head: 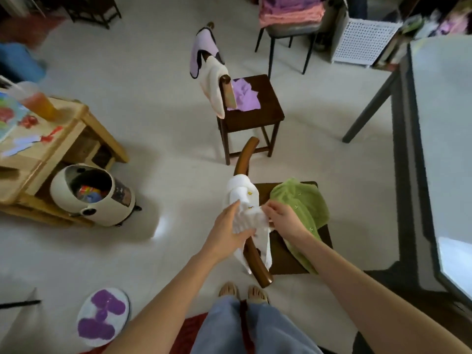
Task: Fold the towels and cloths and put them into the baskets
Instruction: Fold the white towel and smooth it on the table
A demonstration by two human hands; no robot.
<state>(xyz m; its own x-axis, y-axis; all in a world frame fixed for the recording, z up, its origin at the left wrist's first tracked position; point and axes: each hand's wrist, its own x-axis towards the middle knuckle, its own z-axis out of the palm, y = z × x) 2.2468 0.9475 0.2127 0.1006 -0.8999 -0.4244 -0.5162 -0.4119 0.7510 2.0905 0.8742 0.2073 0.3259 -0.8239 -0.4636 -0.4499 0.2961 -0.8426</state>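
Gripping white towel point(249, 213) on chair back point(251, 254); both hands point(226, 229).

The white cloth point(245, 208) hides part of the near chair's backrest point(251, 254), and both hands cover the cloth's middle. The green towel point(301, 205) conceals much of that chair's seat. The stacked towels point(291, 8) at the far edge are cut off by the frame's top. The basket point(362, 42) is partly hidden behind the surface point(444, 123) at right. The items on the left shelf point(38, 139) are blurred.
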